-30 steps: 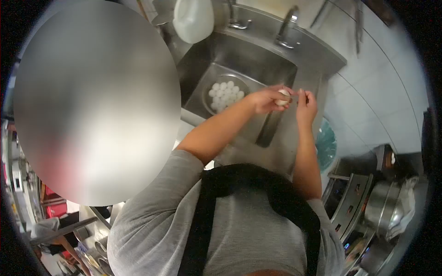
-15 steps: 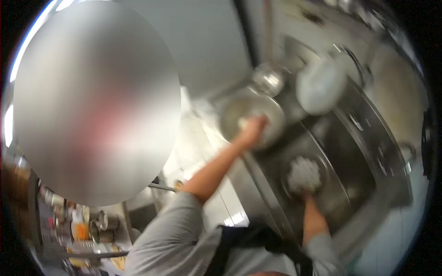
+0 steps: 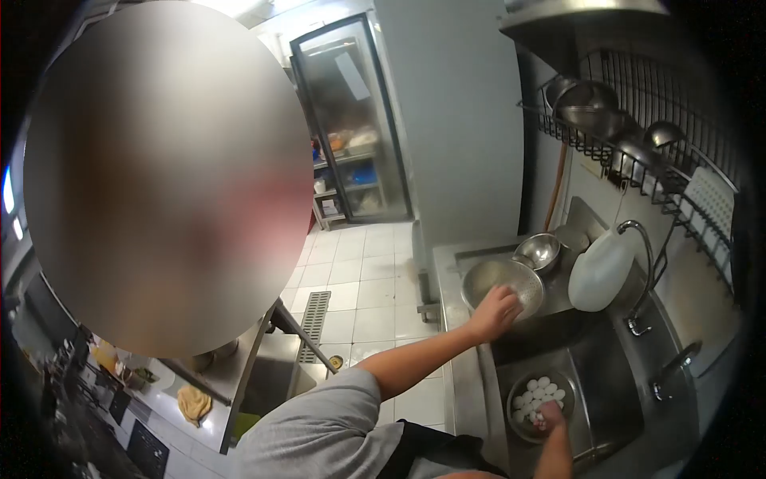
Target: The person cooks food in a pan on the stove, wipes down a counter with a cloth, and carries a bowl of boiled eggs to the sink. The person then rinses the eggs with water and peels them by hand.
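My left hand [image 3: 496, 312] is over the near rim of a wide metal colander [image 3: 479, 279] on the sink's drainboard. Its fingers are curled in; what they hold, if anything, is hidden. Lower down, a round metal bowl [image 3: 515, 427] full of white eggs [image 3: 538, 393] sits in the sink basin. My right hand [image 3: 550, 415] reaches into this bowl, its fingers closed around an egg at the near side of the pile.
Behind the colander stands a smaller metal bowl [image 3: 537, 252]. A white plastic jug [image 3: 600, 275] is beside the faucet [image 3: 634, 231]. A wire rack [image 3: 590, 136] with pans and ladles hangs above. At left, a yellow cloth [image 3: 194, 405] lies on a metal counter.
The view has tilted up and become sharper, bringing the rack and a glass-doored fridge into sight. My left hand has shifted toward the colander's near rim; my right hand remains at the egg bowl.
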A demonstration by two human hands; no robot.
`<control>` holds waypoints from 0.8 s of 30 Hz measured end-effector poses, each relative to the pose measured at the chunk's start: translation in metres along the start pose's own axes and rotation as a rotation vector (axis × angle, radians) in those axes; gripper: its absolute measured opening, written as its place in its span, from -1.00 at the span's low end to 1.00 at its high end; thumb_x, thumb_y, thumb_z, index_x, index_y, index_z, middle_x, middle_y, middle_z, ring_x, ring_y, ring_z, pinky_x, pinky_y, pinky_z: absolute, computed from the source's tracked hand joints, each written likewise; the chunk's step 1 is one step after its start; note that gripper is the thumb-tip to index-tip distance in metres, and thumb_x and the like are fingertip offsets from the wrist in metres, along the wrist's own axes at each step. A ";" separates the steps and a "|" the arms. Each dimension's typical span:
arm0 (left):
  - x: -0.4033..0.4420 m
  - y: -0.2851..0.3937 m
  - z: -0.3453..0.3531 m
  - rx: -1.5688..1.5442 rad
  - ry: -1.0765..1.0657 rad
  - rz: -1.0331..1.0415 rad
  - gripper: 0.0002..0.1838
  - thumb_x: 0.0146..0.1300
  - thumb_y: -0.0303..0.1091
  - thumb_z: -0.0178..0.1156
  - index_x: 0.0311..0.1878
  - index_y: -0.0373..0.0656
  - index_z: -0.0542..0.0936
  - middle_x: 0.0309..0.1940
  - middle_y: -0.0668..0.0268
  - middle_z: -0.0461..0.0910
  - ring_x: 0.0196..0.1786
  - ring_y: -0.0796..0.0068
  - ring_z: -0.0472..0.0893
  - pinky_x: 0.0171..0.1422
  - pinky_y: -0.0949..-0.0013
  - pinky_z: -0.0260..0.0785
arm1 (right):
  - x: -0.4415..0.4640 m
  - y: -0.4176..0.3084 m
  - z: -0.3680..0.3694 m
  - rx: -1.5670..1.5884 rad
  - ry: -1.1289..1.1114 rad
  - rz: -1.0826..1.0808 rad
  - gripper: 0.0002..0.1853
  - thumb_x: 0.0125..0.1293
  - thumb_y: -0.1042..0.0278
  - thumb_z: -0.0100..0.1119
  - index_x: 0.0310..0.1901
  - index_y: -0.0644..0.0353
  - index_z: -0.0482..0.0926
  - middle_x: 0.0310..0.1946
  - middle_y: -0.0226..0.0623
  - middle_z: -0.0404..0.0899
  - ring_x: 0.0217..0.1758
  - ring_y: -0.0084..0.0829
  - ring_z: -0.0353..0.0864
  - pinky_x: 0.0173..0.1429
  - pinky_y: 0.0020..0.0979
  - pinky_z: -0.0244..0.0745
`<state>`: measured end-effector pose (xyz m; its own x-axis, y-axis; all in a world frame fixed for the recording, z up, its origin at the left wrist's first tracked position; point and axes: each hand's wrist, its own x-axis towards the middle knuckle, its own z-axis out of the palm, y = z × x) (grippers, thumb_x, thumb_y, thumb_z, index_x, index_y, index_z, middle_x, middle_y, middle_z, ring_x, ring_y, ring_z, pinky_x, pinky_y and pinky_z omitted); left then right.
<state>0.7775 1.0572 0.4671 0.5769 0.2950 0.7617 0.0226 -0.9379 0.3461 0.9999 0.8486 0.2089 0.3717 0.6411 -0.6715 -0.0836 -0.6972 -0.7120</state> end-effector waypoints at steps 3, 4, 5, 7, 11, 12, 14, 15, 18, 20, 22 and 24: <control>-0.074 0.040 -0.043 -0.049 -0.023 -0.051 -0.89 0.12 -0.39 0.14 -0.32 -0.19 0.47 -0.30 0.17 0.39 -0.16 0.12 0.35 -0.07 0.18 0.24 | -0.096 -0.032 0.004 -0.306 0.152 -0.564 -0.75 0.17 0.39 0.02 -0.10 0.20 0.41 -0.22 -0.03 0.46 -0.13 -0.08 0.47 -0.08 -0.17 0.38; -0.105 0.051 -0.059 0.014 -0.045 -0.106 -0.89 0.11 -0.38 0.15 -0.32 -0.18 0.48 -0.28 0.17 0.39 -0.15 0.13 0.36 -0.06 0.18 0.24 | -0.122 -0.033 0.008 -0.458 0.251 -0.817 -0.75 0.16 0.39 0.04 -0.10 0.18 0.40 -0.22 -0.02 0.45 -0.12 -0.07 0.46 -0.06 -0.16 0.36; -0.140 0.063 -0.075 0.075 -0.070 -0.164 -0.88 0.11 -0.37 0.16 -0.32 -0.18 0.48 -0.27 0.17 0.40 -0.13 0.13 0.37 -0.04 0.18 0.24 | -0.160 -0.035 0.016 -0.486 0.317 -0.887 -0.74 0.15 0.39 0.04 -0.10 0.18 0.40 -0.20 -0.02 0.43 -0.10 -0.05 0.43 -0.03 -0.16 0.34; -0.205 0.093 -0.110 0.128 -0.032 -0.229 -0.88 0.10 -0.36 0.17 -0.34 -0.17 0.49 -0.28 0.16 0.42 -0.16 0.12 0.39 -0.07 0.21 0.29 | -0.248 -0.033 0.034 -0.537 0.449 -1.026 -0.71 0.13 0.39 0.05 -0.09 0.17 0.39 -0.17 -0.01 0.39 -0.06 -0.03 0.39 0.03 -0.17 0.30; -0.313 0.145 -0.172 0.234 -0.034 -0.472 -0.92 0.09 -0.36 0.17 -0.38 -0.13 0.52 -0.35 0.23 0.48 -0.21 0.15 0.43 -0.10 0.23 0.30 | -0.333 0.022 0.046 -0.594 0.564 -1.021 -0.69 0.11 0.39 0.05 -0.06 0.14 0.41 -0.10 -0.02 0.33 -0.03 0.00 0.35 0.05 -0.17 0.27; -0.329 0.157 -0.180 0.231 -0.027 -0.499 -0.92 0.09 -0.36 0.17 -0.38 -0.13 0.52 -0.36 0.23 0.49 -0.21 0.15 0.44 -0.10 0.23 0.30 | -0.346 0.036 0.049 -0.648 0.595 -0.940 -0.68 0.10 0.39 0.06 -0.06 0.14 0.41 -0.10 -0.02 0.33 -0.03 0.00 0.36 0.05 -0.17 0.28; -0.351 0.179 -0.196 0.236 -0.009 -0.551 -0.93 0.08 -0.36 0.17 -0.38 -0.12 0.53 -0.38 0.24 0.49 -0.23 0.16 0.45 -0.10 0.23 0.30 | -0.357 0.061 0.057 -0.747 0.650 -0.787 -0.65 0.09 0.38 0.08 -0.04 0.14 0.40 -0.09 -0.01 0.33 -0.02 -0.01 0.36 0.05 -0.17 0.29; -0.357 0.190 -0.201 0.218 0.004 -0.552 -0.92 0.09 -0.35 0.17 -0.38 -0.12 0.52 -0.39 0.24 0.49 -0.23 0.16 0.45 -0.10 0.23 0.30 | -0.350 0.081 0.059 -0.844 0.631 -0.713 -0.66 0.08 0.37 0.10 -0.05 0.13 0.39 -0.09 -0.02 0.32 -0.03 -0.01 0.37 0.03 -0.17 0.30; -0.353 0.218 -0.209 0.205 0.040 -0.512 -0.92 0.10 -0.35 0.15 -0.38 -0.13 0.52 -0.40 0.22 0.50 -0.22 0.18 0.46 -0.10 0.23 0.30 | -0.337 0.109 0.058 -0.955 0.629 -0.601 -0.66 0.06 0.34 0.15 -0.09 0.13 0.39 -0.10 -0.05 0.31 -0.04 -0.04 0.38 -0.01 -0.17 0.33; -0.341 0.231 -0.211 0.152 0.069 -0.490 -0.91 0.10 -0.34 0.14 -0.38 -0.14 0.51 -0.39 0.22 0.49 -0.22 0.18 0.46 -0.10 0.23 0.31 | -0.354 0.102 0.060 -0.786 0.684 -0.654 -0.65 0.04 0.33 0.17 -0.10 0.14 0.38 -0.10 -0.07 0.31 -0.04 -0.09 0.39 0.01 -0.18 0.33; -0.330 0.238 -0.206 0.092 0.073 -0.454 -0.89 0.12 -0.32 0.14 -0.38 -0.15 0.51 -0.40 0.22 0.48 -0.23 0.19 0.47 -0.13 0.24 0.32 | -0.337 0.107 0.053 -0.554 0.785 -0.819 -0.71 0.07 0.30 0.18 -0.17 0.10 0.39 -0.17 -0.14 0.36 -0.14 -0.20 0.44 -0.11 -0.22 0.39; -0.318 0.242 -0.198 0.032 0.064 -0.405 -0.87 0.13 -0.30 0.15 -0.37 -0.15 0.52 -0.41 0.22 0.47 -0.25 0.21 0.48 -0.17 0.26 0.34 | -0.331 0.103 0.046 0.093 0.624 -0.777 -0.75 0.09 0.25 0.19 -0.23 0.07 0.39 -0.28 -0.24 0.41 -0.27 -0.32 0.46 -0.27 -0.31 0.41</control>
<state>0.4381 0.7725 0.4175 0.4640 0.6512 0.6006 0.2634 -0.7487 0.6083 0.8254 0.5794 0.3485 0.7705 0.6064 0.1965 0.3267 -0.1110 -0.9386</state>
